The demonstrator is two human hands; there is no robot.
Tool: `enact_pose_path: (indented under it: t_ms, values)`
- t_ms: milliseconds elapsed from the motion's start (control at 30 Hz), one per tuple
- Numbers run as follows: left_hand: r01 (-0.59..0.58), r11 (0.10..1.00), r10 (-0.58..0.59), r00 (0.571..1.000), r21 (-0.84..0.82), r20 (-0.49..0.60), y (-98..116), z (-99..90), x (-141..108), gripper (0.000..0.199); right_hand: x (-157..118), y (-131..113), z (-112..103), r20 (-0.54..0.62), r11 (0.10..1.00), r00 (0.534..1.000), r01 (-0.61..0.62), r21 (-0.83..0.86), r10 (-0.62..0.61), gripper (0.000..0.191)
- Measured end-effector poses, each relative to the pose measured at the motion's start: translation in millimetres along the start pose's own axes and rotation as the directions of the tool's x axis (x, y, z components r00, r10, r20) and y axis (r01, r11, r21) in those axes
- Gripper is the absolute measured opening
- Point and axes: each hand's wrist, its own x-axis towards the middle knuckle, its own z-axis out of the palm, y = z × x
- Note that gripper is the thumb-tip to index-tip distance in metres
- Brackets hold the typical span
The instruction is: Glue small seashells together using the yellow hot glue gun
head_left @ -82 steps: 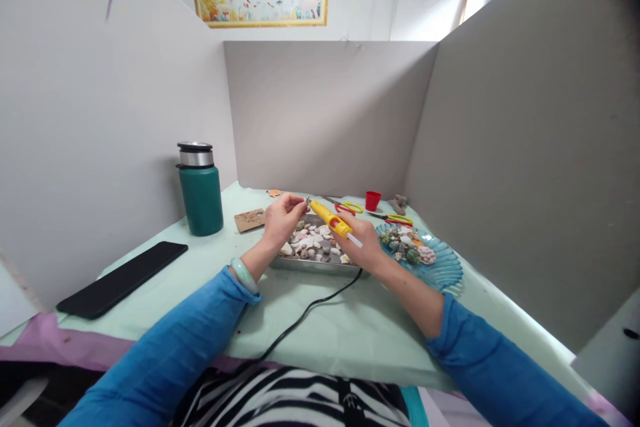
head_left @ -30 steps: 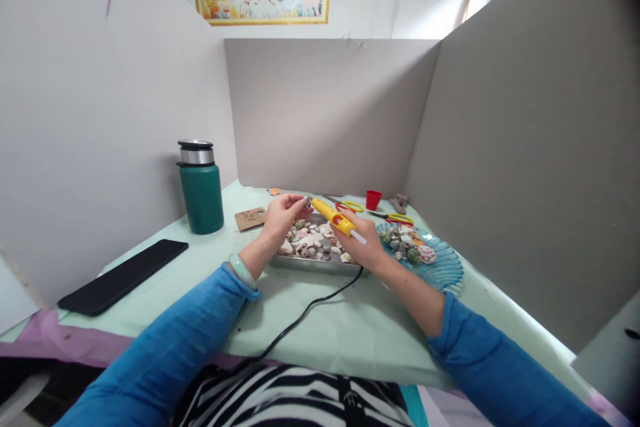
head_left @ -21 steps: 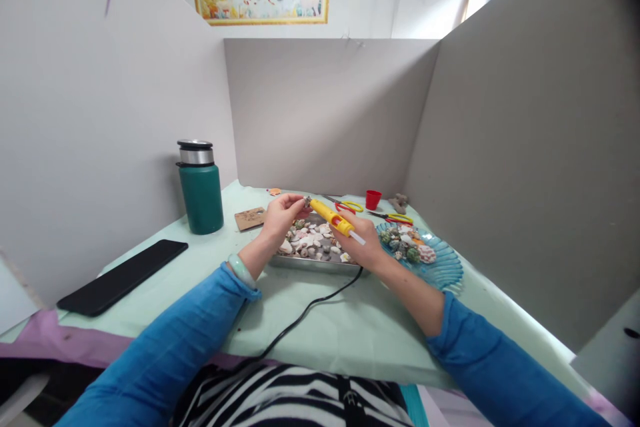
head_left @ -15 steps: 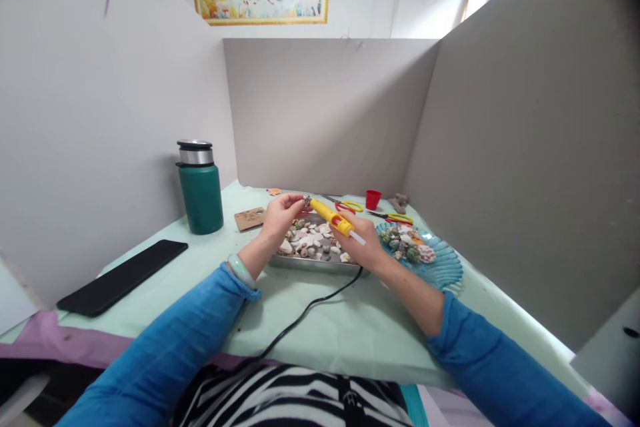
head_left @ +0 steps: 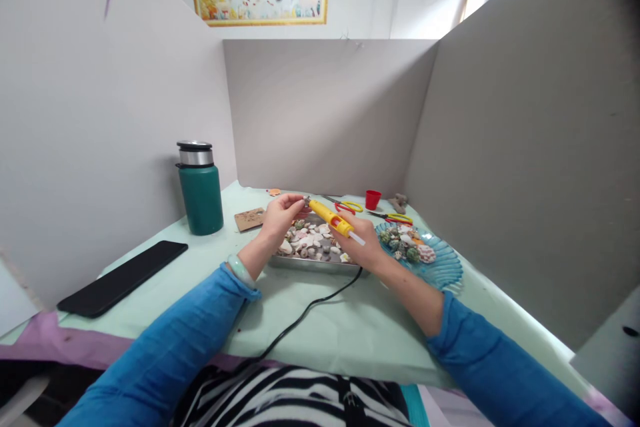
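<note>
My right hand [head_left: 361,240] is wrapped round a yellow hot glue gun [head_left: 325,213], with a pale glue stick [head_left: 357,238] poking out of its back end. The gun's nozzle points up and left, right at the fingertips of my left hand [head_left: 281,215]. Those fingertips pinch something small and greyish, too small to name. Below both hands lies a metal tray [head_left: 320,267] of loose shells and small stones [head_left: 315,240]. A black cord [head_left: 305,312] runs from near the gun across the cloth towards me.
On the right sits a blue shell-shaped dish [head_left: 445,267] with shells. Behind are two pairs of scissors [head_left: 395,218] and a red cup [head_left: 373,199]. A brown card [head_left: 249,219], a green bottle [head_left: 201,197] and a black flat object [head_left: 125,277] lie left. Grey partitions [head_left: 325,113] enclose the table.
</note>
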Motion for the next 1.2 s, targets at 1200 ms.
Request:
enact_pose_path:
  t_ms: [1200]
  values:
    - [0.033,0.999,-0.031,0.999,-0.041,0.041,-1.9,-4.5,2.3,0.031,-0.2,-2.1,-0.9,-0.029,0.999,0.999,-0.037,0.021,0.037,0.012]
